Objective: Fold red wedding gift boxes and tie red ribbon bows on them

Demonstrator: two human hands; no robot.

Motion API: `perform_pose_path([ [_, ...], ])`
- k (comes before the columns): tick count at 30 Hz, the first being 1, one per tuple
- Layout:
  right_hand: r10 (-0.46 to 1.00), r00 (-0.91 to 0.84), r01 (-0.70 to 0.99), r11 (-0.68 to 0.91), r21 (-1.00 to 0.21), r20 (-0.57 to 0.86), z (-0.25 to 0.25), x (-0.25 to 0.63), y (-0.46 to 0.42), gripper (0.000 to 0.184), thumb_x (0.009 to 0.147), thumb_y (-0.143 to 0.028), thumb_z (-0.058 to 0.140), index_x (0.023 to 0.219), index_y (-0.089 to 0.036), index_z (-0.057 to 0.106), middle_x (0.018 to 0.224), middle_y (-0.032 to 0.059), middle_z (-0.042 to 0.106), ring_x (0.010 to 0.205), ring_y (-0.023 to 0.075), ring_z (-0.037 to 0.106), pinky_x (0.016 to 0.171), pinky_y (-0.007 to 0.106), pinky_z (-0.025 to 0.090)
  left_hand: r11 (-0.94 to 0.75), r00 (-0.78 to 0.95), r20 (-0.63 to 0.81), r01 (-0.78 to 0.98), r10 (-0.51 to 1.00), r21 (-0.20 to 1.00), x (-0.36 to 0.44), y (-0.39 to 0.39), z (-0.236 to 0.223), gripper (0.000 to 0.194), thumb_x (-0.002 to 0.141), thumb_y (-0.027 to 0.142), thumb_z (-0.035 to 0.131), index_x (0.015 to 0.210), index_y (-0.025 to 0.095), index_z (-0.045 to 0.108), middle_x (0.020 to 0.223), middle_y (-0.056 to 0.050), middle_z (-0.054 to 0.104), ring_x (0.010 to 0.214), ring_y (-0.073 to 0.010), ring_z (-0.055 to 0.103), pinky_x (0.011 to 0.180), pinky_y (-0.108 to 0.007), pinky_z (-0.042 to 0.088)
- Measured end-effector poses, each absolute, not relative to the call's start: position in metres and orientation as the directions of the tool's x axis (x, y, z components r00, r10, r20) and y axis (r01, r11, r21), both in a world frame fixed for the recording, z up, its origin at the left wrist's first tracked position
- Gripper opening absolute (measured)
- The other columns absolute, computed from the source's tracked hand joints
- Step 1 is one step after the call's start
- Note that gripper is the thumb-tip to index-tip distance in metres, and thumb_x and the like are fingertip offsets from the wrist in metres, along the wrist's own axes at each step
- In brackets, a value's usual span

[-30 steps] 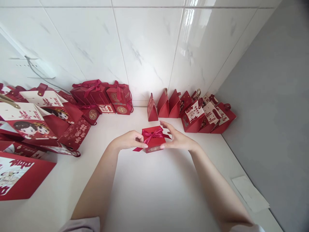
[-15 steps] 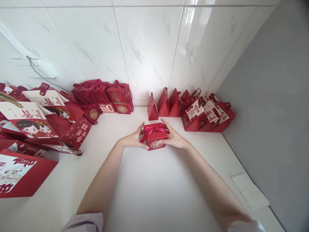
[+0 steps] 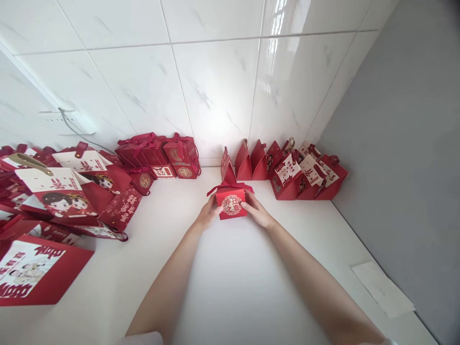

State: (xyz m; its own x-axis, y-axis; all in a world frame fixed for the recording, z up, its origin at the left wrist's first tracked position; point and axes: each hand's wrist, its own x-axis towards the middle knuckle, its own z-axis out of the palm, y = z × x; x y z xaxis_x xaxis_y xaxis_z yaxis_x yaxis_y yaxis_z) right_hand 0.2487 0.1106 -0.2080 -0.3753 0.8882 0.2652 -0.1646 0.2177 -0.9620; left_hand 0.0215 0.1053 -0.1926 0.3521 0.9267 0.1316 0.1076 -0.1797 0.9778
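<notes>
A small red gift box [image 3: 231,205] with a pink ribbon bow on top and a round gold emblem on its front stands on the white table [image 3: 230,287]. My left hand [image 3: 208,213] grips its left side and my right hand [image 3: 256,212] grips its right side, fingers closed against the box. The box sits upright, just in front of a row of folded red boxes [image 3: 247,163] by the wall.
Tied red ribbon boxes [image 3: 158,155] stand against the tiled wall at centre left. Red and white gift bags [image 3: 64,196] pile up on the left. More red bags [image 3: 309,175] crowd the back right corner. A white paper [image 3: 383,289] lies near the table's right edge.
My hands left the ribbon bow and closed on the box's sides. The box moved farther from me toward the wall and now shows its front emblem.
</notes>
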Motion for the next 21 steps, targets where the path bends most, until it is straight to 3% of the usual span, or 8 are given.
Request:
perform_pose_path([
  [5, 0.900, -0.347, -0.162, 0.220, -0.962, 0.264, -0.2112, 0.2472, 0.1098, 0.080, 0.087, -0.063, 0.063, 0.148, -0.021, 0.033, 0.144, 0.0117, 0.044, 0.132, 0.0275, 0.044, 0.112, 0.044, 0.038, -0.177, 0.339, 0.128, 0.118, 0.932, 0.977, 0.0200, 0.1079, -0.1968, 0.080, 0.079, 0.055, 0.063, 0.142, 0.014, 0.037, 0.142, -0.017, 0.051, 0.130, -0.0311, 0.051, 0.109, -0.042, 0.041],
  [12, 0.894, -0.359, -0.132, 0.237, -0.963, 0.269, -0.2128, 0.2528, 0.1058, 0.074, 0.088, -0.059, 0.064, 0.145, -0.020, 0.038, 0.139, 0.0116, 0.049, 0.128, 0.0265, 0.048, 0.110, 0.043, 0.041, -0.175, 0.376, 0.121, 0.112, 0.919, 0.978, 0.0183, 0.1046, -0.1941, 0.076, 0.084, 0.052, 0.059, 0.145, 0.014, 0.035, 0.143, -0.016, 0.051, 0.131, -0.0288, 0.049, 0.108, -0.040, 0.042],
  [21, 0.896, -0.356, -0.103, 0.246, -0.964, 0.267, -0.2077, 0.2533, 0.1018, 0.076, 0.088, -0.065, 0.061, 0.145, -0.020, 0.042, 0.142, 0.0106, 0.048, 0.130, 0.0278, 0.046, 0.110, 0.041, 0.040, -0.186, 0.320, 0.125, 0.166, 0.939, 0.968, 0.0218, 0.0990, -0.1912, 0.072, 0.088, 0.057, 0.053, 0.145, 0.014, 0.039, 0.138, -0.013, 0.056, 0.127, -0.0283, 0.053, 0.108, -0.038, 0.042],
])
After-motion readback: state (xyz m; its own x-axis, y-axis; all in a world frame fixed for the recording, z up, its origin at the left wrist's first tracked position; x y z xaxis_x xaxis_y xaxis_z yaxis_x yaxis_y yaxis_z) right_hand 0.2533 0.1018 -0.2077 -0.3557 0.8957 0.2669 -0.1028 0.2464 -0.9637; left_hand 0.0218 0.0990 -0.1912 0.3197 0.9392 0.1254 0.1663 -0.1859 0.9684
